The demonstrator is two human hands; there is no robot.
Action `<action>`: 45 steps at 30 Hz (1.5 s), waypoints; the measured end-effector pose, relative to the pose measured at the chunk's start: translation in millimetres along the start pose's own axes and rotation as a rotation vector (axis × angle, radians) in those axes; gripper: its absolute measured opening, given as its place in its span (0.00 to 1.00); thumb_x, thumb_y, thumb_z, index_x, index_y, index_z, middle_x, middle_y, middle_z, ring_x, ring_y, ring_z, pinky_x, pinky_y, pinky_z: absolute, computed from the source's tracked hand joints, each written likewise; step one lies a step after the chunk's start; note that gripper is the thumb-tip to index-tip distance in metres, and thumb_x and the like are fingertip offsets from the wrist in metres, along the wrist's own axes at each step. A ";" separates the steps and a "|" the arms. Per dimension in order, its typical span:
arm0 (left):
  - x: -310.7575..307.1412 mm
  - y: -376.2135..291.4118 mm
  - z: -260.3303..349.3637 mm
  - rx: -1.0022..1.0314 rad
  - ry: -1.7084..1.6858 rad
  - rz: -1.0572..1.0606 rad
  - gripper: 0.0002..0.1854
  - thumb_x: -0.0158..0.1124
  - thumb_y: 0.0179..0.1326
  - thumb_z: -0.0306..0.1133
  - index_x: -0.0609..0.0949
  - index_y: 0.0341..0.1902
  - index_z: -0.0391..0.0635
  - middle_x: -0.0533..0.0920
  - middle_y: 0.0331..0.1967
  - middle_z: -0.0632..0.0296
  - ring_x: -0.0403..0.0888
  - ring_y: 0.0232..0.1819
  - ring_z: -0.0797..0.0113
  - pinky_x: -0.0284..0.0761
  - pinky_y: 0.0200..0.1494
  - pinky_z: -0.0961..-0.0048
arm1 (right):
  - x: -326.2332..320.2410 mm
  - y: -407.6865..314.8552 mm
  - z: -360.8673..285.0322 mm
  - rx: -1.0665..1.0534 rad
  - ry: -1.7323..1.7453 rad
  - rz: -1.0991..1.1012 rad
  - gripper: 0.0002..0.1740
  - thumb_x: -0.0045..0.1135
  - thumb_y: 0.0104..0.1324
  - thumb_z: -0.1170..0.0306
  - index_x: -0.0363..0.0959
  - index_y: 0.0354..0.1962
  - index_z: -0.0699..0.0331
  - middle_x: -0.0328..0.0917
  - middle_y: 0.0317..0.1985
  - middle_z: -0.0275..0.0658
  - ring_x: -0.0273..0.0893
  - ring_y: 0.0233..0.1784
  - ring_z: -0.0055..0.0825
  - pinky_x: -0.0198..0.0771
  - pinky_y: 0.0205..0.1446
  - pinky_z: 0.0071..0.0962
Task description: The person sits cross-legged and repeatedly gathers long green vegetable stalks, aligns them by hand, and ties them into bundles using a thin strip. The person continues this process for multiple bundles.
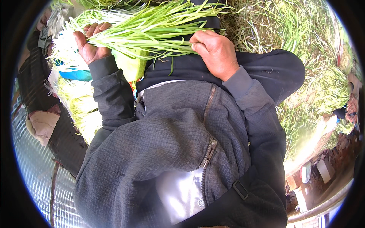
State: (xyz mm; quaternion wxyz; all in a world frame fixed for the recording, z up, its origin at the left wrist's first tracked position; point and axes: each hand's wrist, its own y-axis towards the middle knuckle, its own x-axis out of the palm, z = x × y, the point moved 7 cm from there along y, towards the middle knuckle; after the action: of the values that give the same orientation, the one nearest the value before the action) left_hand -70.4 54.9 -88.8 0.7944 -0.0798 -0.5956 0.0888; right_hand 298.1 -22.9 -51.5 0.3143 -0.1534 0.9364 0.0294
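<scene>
A bunch of long, flat-leaved greens (pixel 148 31), which look like garlic chives, lies sideways across the front of my dark trousers (pixel 265 68). My left hand (pixel 92 42) grips the bunch near its pale end, thumb up and fingers around the stalks. At the other side my right hand (pixel 215 54) is closed on the tips of some leaves, pulling level with the lower edge of the bunch. The white stalk ends (pixel 64 45) fan out beyond my left hand. A few loose leaf bits rest on my trousers.
A wide heap of loose green and dry leaves (pixel 288 31) spreads to the right. More pale greens (pixel 82 102) lie on the left, below a blue object (pixel 75 75). Under the bunch is a yellow-green block (pixel 131 64). Translucent corrugated sheeting (pixel 65 191) shows lower left.
</scene>
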 end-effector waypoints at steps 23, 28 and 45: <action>-2.3 2.2 6.9 0.011 -0.034 0.013 0.22 0.68 0.71 0.54 0.74 0.39 0.47 0.69 0.23 0.70 0.65 0.28 0.68 0.69 0.47 0.58 | -6.3 -5.4 18.4 0.121 0.233 0.064 0.05 0.64 0.67 0.73 0.81 0.40 0.65 0.85 0.35 0.45 0.86 0.38 0.41 0.79 0.44 0.36; -1.4 1.3 5.3 0.021 -0.016 0.016 0.22 0.67 0.72 0.54 0.74 0.39 0.47 0.70 0.23 0.70 0.65 0.28 0.68 0.69 0.47 0.58 | 2.4 -2.1 12.8 0.074 0.136 0.032 0.09 0.63 0.68 0.75 0.82 0.45 0.66 0.81 0.30 0.36 0.77 0.30 0.20 0.74 0.39 0.25; -3.9 -1.8 1.5 0.017 -0.002 0.009 0.22 0.68 0.72 0.54 0.75 0.40 0.47 0.71 0.24 0.69 0.66 0.28 0.69 0.69 0.48 0.58 | 9.6 -0.5 8.7 0.023 0.125 -0.055 0.09 0.62 0.69 0.74 0.82 0.46 0.66 0.82 0.39 0.41 0.82 0.36 0.30 0.76 0.44 0.32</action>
State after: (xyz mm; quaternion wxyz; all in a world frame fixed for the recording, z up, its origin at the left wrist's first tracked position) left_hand -72.8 52.3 -91.6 0.7940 -0.0754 -0.5953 0.0974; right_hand 296.0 -24.6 -64.2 0.2577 -0.1768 0.9499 0.0002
